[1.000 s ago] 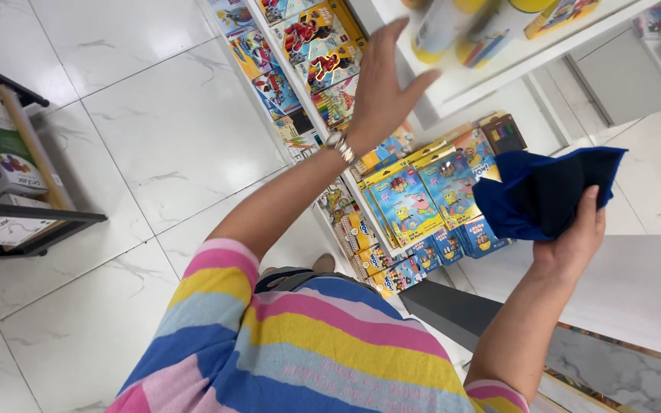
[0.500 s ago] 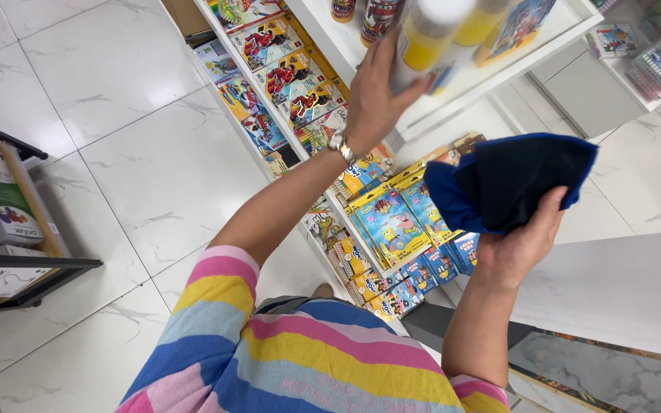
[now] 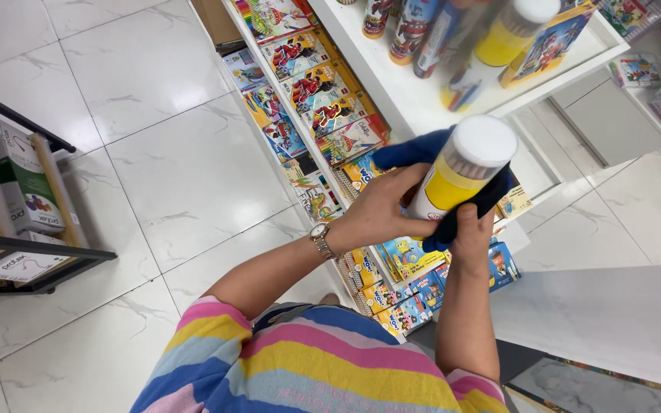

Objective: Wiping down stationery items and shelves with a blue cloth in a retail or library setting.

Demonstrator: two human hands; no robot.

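We see that the left hand (image 3: 380,210), which a second ago reached up to the tubes on the white shelf (image 3: 422,99), has come down to frame centre gripping a yellow tube (image 3: 464,164) with a white cap. The right hand (image 3: 474,233) has moved the blue cloth (image 3: 422,149) (earlier held apart at right) against the tube.

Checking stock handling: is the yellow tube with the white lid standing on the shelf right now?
No, the tube is off the shelf, held by the left hand against the blue cloth in the right hand.
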